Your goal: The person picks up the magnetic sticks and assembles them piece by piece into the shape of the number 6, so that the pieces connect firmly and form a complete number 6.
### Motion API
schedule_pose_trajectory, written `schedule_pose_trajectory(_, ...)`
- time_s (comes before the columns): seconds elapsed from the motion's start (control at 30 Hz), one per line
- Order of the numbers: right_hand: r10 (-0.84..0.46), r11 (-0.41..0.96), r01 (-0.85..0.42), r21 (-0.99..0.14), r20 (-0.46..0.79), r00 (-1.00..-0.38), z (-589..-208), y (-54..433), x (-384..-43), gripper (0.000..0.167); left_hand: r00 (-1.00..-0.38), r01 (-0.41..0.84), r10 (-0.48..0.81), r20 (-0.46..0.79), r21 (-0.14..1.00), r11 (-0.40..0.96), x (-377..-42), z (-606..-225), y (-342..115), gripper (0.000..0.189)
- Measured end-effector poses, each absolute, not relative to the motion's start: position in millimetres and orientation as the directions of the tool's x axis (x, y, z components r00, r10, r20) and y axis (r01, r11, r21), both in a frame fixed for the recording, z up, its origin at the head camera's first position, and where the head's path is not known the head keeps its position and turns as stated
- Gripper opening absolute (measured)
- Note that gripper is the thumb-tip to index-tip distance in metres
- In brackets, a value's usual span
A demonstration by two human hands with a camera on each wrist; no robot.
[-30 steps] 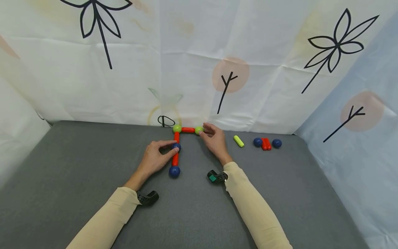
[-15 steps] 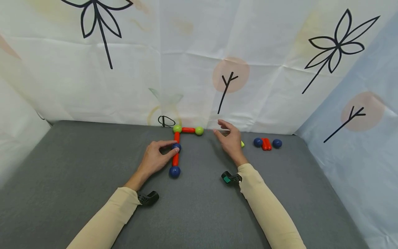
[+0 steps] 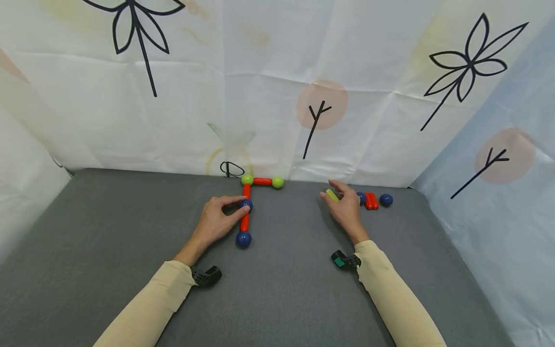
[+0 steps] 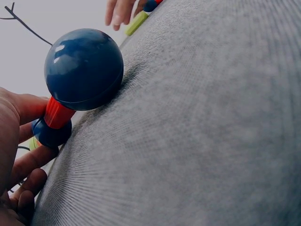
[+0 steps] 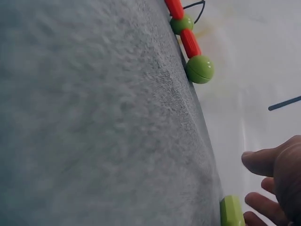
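While the left hand (image 3: 218,219) pinches the middle blue ball (image 3: 245,203) between thumb and finger, the right hand (image 3: 345,208) is at the yellow-green stick (image 3: 332,195), thumb and fingers spread apart; I cannot tell whether any of them touches it. That stick lies on the grey table (image 3: 277,289). From the pinched ball, a lower red stick (image 3: 244,223) runs to the near blue ball (image 3: 244,239), and an upper red stick (image 3: 246,191) leads away to the corner green ball (image 3: 247,180). There a third red stick (image 3: 262,181) turns right to the end green ball (image 3: 278,182). Just right of the right hand, two red sticks (image 3: 371,201) lie side by side between a half-hidden blue ball (image 3: 363,198) and the far-right blue ball (image 3: 386,200).
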State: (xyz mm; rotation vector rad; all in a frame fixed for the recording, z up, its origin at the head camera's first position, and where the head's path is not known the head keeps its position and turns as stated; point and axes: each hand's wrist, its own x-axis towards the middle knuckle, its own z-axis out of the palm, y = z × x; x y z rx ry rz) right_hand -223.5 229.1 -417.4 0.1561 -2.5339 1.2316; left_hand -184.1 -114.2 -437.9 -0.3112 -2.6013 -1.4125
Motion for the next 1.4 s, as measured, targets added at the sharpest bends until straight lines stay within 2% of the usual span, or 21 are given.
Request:
schedule_pose_trajectory(0.27, 0.03, 0.629, -0.206, -0.75, 0.288, -0.957, -427, 241, -217, 0.051, -0.963, 0.263, 0.102, 0.248, 0.801, 0.537, -183, -438, -115, 0.036)
schedule_pose_trajectory(0.57, 0.065, 0.623, -0.18, -0.761, 0.28, -0.958, -432, 242, -217, 0.048, -0.966, 0.255, 0.099, 0.24, 0.806, 0.534, -183, -438, -115, 0.036)
schedule_pose_trajectory(0.9, 0.086, 0.7, -0.186, -0.69, 0.339, -0.937, -439, 243, -219, 0.041, -0.966, 0.255, 0.098, 0.24, 0.809, 0.53, -184, -438, -114, 0.036)
schedule_pose_trajectory(1.4, 0.087, 0.752, -0.16, -0.639, 0.336, -0.938, -438, 240, -220, 0.032, -0.968, 0.248, 0.103, 0.229, 0.807, 0.536, -183, -436, -115, 0.037)
